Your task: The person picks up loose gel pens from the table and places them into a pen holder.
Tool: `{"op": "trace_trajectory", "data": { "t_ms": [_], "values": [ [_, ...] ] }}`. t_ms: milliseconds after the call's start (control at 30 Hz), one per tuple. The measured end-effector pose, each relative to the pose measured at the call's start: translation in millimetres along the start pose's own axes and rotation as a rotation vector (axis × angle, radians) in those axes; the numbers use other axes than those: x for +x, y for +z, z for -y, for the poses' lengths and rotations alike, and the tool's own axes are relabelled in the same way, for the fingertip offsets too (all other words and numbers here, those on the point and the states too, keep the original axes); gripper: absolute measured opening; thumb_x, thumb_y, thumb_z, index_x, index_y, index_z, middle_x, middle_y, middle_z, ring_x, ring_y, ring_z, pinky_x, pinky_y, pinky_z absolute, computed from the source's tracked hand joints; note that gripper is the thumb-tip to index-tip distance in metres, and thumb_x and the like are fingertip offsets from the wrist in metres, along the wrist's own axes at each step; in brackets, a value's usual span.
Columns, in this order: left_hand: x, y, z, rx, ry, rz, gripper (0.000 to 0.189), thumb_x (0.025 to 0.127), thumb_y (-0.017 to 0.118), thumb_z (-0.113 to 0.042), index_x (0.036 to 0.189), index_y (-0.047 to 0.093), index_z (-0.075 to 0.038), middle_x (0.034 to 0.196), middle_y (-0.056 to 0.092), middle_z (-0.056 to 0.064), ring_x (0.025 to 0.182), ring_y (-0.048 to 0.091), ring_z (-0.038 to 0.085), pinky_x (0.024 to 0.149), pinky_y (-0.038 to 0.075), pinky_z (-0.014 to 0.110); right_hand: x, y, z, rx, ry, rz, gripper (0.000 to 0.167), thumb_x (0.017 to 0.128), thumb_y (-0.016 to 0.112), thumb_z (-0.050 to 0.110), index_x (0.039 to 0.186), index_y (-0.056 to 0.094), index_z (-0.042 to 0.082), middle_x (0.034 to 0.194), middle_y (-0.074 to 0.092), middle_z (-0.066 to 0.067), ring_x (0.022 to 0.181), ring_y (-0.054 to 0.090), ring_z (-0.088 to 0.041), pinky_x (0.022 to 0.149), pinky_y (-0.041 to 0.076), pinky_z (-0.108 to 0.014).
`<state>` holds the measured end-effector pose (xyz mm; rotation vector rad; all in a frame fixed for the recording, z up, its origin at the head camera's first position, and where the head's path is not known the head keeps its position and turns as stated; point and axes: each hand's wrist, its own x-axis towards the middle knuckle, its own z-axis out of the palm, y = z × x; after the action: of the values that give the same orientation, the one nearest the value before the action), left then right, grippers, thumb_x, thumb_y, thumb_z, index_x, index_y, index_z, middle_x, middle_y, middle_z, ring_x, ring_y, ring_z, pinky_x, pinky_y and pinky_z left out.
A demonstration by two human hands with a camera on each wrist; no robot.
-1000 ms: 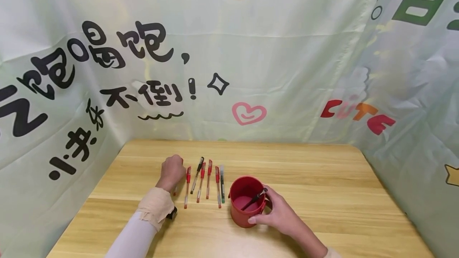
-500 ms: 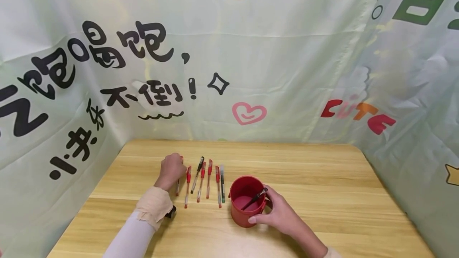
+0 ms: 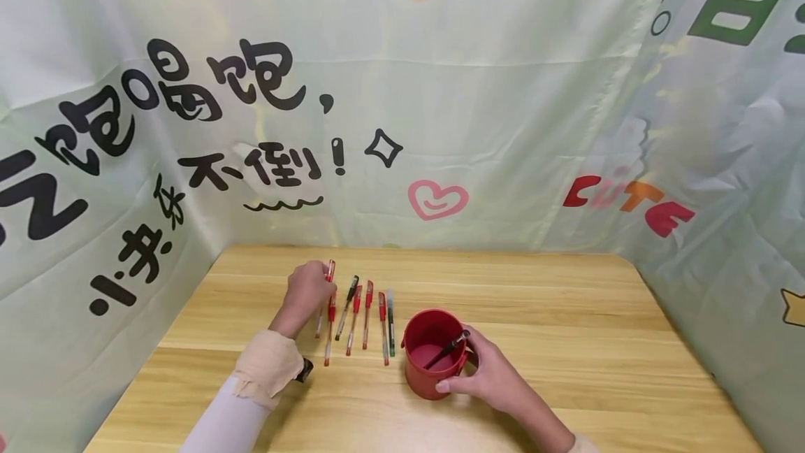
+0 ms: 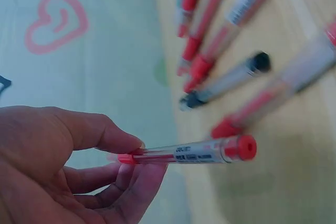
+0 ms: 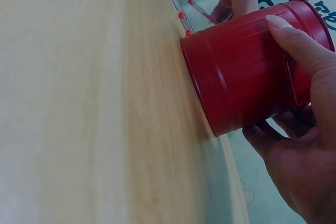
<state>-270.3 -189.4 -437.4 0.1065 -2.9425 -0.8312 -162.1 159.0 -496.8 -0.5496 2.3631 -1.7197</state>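
My left hand (image 3: 307, 293) pinches a red-capped gel pen (image 4: 199, 152) between thumb and fingers. In the left wrist view that pen is raised clear of the table, its red end plug facing the camera. Toward the middle, my right hand (image 3: 497, 372) holds a small red bucket (image 3: 420, 380), with the thumb on its side and fingers around the back. The bucket stands upright on the table, and a black pen (image 3: 445, 351) leans inside it. Between hand and bucket lie several red-capped pens (image 3: 367, 317), a black-capped pen (image 3: 346, 307) and a pen with a green tip (image 3: 390, 327).
The wooden table (image 3: 553, 313) reaches back to a printed cloth backdrop (image 3: 503, 117) that hangs on three sides. A dark object (image 3: 305, 370), probably the wrist camera, sticks out beside the wrapped left wrist.
My left hand has lifted the red pen from the left end of the row and moved slightly up and right with it. The right hand and bucket have stayed in place.
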Motion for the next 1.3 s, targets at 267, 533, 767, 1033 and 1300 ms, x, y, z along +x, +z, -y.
{"op": "trace_trajectory", "data": {
  "t_ms": [267,533,767,1033,1300],
  "values": [
    [-13.8,-12.7,-30.9,-0.004,0.031,-0.037,0.038,0.084,0.070,-0.002,0.122,0.072,0.000,0.112,0.078,0.014,0.081,0.064,0.020,0.079,0.056,0.040,-0.8,0.3,1.3,0.008,0.002,0.001,0.089,0.072,0.095,0.026,0.148,0.050,0.018,0.142,0.062,-0.008,0.132,0.057,-0.033,0.104,0.050,-0.019],
    [-33.5,-25.8,-66.1,-0.063,0.106,-0.057,0.042,0.082,0.071,-0.001,0.124,0.072,-0.003,0.105,0.077,0.010,0.063,0.055,0.013,0.055,0.042,0.023,-1.0,-0.1,1.1,0.014,0.000,0.001,0.089,0.072,0.095,0.026,0.148,0.050,0.017,0.142,0.062,-0.008,0.133,0.057,-0.033,0.105,0.048,-0.018],
    [-53.2,-37.2,-95.0,-0.116,0.198,-0.079,0.040,0.082,0.068,0.002,0.121,0.074,-0.004,0.103,0.078,0.009,0.060,0.062,0.010,0.051,0.042,0.022,-0.6,-0.2,0.8,0.010,-0.006,0.001,0.089,0.072,0.095,0.026,0.148,0.050,0.017,0.142,0.062,-0.009,0.133,0.057,-0.034,0.106,0.049,-0.019],
    [-70.7,-43.8,-117.6,-0.176,0.283,-0.103,0.030,0.087,0.070,0.000,0.116,0.076,-0.005,0.099,0.079,0.008,0.077,0.074,0.015,0.053,0.049,0.022,0.1,-0.3,-1.0,0.005,0.007,0.001,0.089,0.073,0.095,0.026,0.149,0.050,0.017,0.142,0.062,-0.009,0.133,0.057,-0.033,0.103,0.050,-0.018],
    [-83.5,-45.7,-132.7,-0.230,0.319,-0.106,0.023,0.089,0.075,-0.003,0.111,0.078,-0.008,0.095,0.078,0.005,0.073,0.073,0.012,0.054,0.053,0.020,0.3,-0.7,-0.9,-0.007,0.021,-0.004,0.088,0.073,0.095,0.027,0.148,0.050,0.018,0.143,0.061,-0.007,0.133,0.056,-0.031,0.103,0.050,-0.018]
  ]
}}
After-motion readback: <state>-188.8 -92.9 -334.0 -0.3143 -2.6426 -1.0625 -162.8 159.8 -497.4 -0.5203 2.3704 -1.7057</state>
